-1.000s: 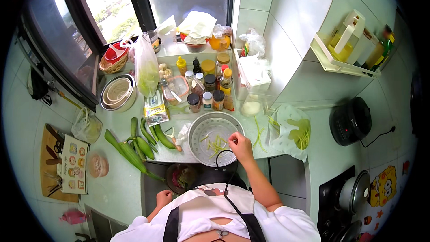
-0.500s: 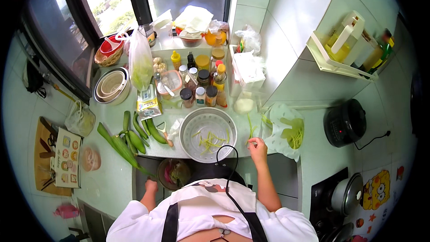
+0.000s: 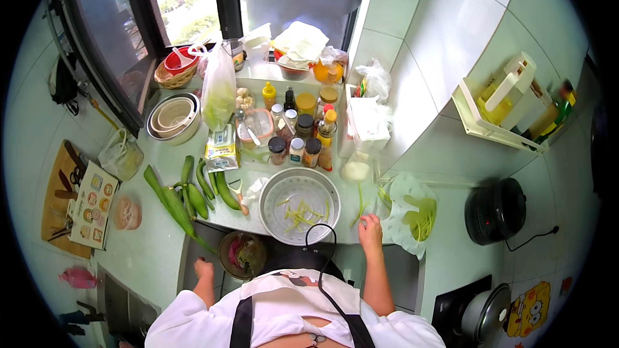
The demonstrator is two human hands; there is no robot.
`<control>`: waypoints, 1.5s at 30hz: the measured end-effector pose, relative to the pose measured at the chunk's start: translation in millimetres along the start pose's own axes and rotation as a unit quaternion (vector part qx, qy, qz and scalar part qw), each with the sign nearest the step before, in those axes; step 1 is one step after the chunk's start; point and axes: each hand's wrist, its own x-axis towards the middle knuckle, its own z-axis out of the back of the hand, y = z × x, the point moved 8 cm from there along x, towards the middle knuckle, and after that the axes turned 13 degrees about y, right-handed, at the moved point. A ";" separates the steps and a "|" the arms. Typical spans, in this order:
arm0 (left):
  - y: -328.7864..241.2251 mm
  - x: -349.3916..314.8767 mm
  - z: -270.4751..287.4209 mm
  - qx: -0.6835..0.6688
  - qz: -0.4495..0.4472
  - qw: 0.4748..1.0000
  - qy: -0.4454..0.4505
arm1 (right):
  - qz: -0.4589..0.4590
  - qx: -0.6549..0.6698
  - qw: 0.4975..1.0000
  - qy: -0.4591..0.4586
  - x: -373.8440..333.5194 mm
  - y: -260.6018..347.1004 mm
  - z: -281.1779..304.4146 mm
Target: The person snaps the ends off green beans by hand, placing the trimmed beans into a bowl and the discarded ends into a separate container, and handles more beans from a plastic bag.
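My right hand [image 3: 371, 233] is at the counter's front edge, right of the metal basin, thumb and fingertips closed on the lower end of a thin green stalk [image 3: 360, 201]. Cut green pieces lie in the perforated-looking metal basin [image 3: 265, 196]. To the hand's right, more stalks show in an open pale plastic bag [image 3: 394, 214]. My left hand [image 3: 204, 270] hangs low beside the counter edge, next to a bowl [image 3: 224, 259] with reddish and green scraps; its fingers are too small to read. Long green gourds [image 3: 173, 206] and a peeler [image 3: 240, 200] lie left of the basin.
Sauce bottles and spice jars [image 3: 303, 127] crowd the back. A hanging-handled plastic bag [image 3: 219, 90] stands beside nested bowls [image 3: 193, 130]. Right are a black rice cooker [image 3: 495, 211] and a lidded pot [image 3: 485, 312] on the stove. Knives on a board [image 3: 59, 187] sit far left.
The whole view has shifted and tilted slightly. My right hand has drawn a little toward me with the stalk between its fingertips. The left hand has moved slightly away from the scrap bowl.
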 end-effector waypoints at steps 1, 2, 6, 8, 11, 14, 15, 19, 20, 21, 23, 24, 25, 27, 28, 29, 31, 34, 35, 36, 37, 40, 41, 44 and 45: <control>4.8 6.6 -6.8 0.004 0.002 1.000 0.013 | -0.008 -0.038 0.999 0.002 0.7 1.0 0.6; 10.3 10.2 -13.0 -0.021 0.009 1.000 0.019 | -0.017 -0.076 0.997 0.003 0.2 3.6 2.3; 26.8 15.1 -26.9 -0.119 0.060 0.990 0.045 | -0.070 -0.085 0.994 0.016 3.9 4.2 4.7; 22.6 13.3 -26.3 -0.128 0.083 0.986 0.072 | -0.079 -0.139 0.987 0.029 10.2 -3.5 0.3; -1.7 -7.5 1.5 -0.081 0.094 0.987 0.107 | -0.107 -0.220 0.967 0.075 18.9 -3.8 -0.3; -24.4 -35.0 31.8 -0.047 0.072 0.995 0.055 | -0.096 -0.277 0.952 0.088 32.5 -8.8 -3.8; -22.2 -31.5 32.3 -0.044 0.053 0.997 0.017 | -0.084 -0.292 0.949 0.084 35.9 -11.2 -6.8; -11.5 -18.1 16.0 -0.047 0.044 0.997 -0.037 | -0.082 -0.294 0.950 0.074 42.0 -3.2 -13.4; -11.2 -15.4 13.0 -0.043 0.040 0.998 -0.020 | -0.079 -0.291 0.950 0.081 40.2 -2.8 -17.3; -10.5 -12.9 10.3 -0.039 0.037 0.999 -0.003 | -0.076 -0.288 0.951 0.089 38.7 -2.0 -20.6; -20.4 -14.7 10.8 -0.054 0.042 0.997 0.036 | -0.084 -0.284 0.949 0.104 32.2 3.2 -21.6; -29.6 -22.6 16.9 -0.072 0.054 0.994 0.060 | -0.089 -0.281 0.949 0.113 30.1 5.2 -21.3; -31.4 -30.8 22.4 -0.084 0.070 0.991 0.081 | -0.093 -0.274 0.950 0.116 26.8 5.6 -24.7; -38.4 -34.2 28.6 -0.075 0.058 0.994 0.052 | -0.102 -0.260 0.953 0.120 23.1 4.9 -30.2; -38.9 -33.3 30.7 -0.067 0.051 0.996 0.039 | -0.100 -0.249 0.958 0.101 22.3 2.1 -31.9; -35.4 -31.0 30.3 -0.036 0.031 0.999 0.008 | -0.097 -0.240 0.962 0.085 22.5 -3.4 -36.2; -23.5 -18.8 12.2 0.029 -0.011 0.998 -0.051 | -0.089 -0.229 0.967 0.069 21.7 -9.8 -43.2; -27.8 -5.5 -9.9 0.052 -0.060 0.994 0.077 | -0.068 -0.221 0.972 0.040 24.7 -16.5 -41.6; -32.2 -10.9 -13.2 0.054 -0.062 0.986 0.145 | -0.060 -0.219 0.973 0.038 21.9 -14.0 -41.7; -32.2 -10.8 -16.5 0.061 -0.068 0.984 0.155 | -0.052 -0.216 0.974 0.036 23.4 -9.1 -40.8; -37.4 -18.7 -11.8 0.072 -0.075 0.983 0.154 | -0.049 -0.213 0.975 0.035 21.6 -7.6 -40.6; -66.6 -49.1 5.8 0.103 -0.098 0.979 0.148 | -0.053 -0.212 0.975 0.029 23.8 -8.6 -44.3; -71.4 -55.3 11.5 0.114 -0.101 0.978 0.140 | -0.062 -0.208 0.976 0.025 25.1 -9.5 -45.5; -77.4 -58.2 21.8 0.128 -0.120 0.980 0.094 | -0.081 -0.201 0.976 0.014 27.9 -7.1 -43.8; -77.8 -57.6 25.4 0.130 -0.126 0.981 0.076 | -0.099 -0.191 0.976 0.021 23.7 -8.3 -42.7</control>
